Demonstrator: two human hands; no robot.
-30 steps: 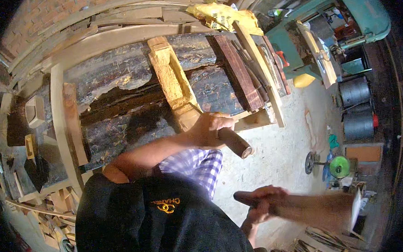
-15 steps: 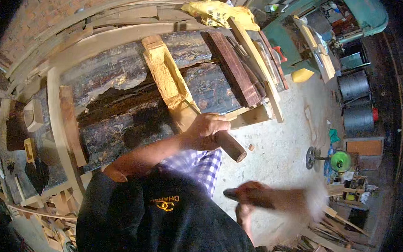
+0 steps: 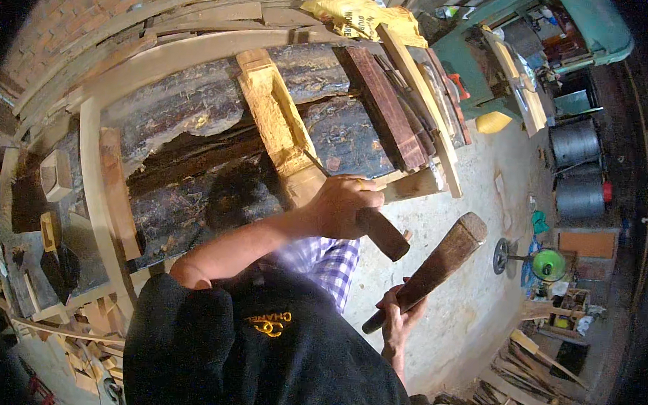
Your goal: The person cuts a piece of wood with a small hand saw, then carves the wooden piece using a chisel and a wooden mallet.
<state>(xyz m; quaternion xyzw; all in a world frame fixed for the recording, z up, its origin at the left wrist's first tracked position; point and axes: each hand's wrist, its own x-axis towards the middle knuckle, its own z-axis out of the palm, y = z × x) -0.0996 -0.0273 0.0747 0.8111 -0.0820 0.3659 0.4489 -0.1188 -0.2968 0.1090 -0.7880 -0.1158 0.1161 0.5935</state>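
Crowding the right end of the dark, rough-topped wooden workbench [image 3: 174, 104] in the head view, long reddish-brown wooden planks [image 3: 385, 106] lie side by side, with a pale, straight wooden beam [image 3: 416, 85] slanting past them and jutting over the near edge. A crumpled yellow sack [image 3: 365, 19] sits by the far right corner. Toward the left end lie a flat brown board [image 3: 119, 194] and, farther off, a small pale wooden piece [image 3: 56, 175]. Between board and planks, a yellowish rectangular wooden block [image 3: 277, 122] with a long hollow in its top spans the surface.

The left hand [image 3: 346, 204], over the near edge, is wrapped around a thin-bladed chisel with a thick brown wooden handle [image 3: 385, 236]. The right hand [image 3: 402, 315], out past that edge, grips the narrow end of a brown club-shaped wooden mallet [image 3: 443, 258]; its thick end is apart from the handle's butt.

The block's long axis runs from the far edge to the near edge, its near end angled rightward. The chisel points inward at the hollow's near end, butt outward; whether the blade touches is unclear. The mallet's thick end points up and right.
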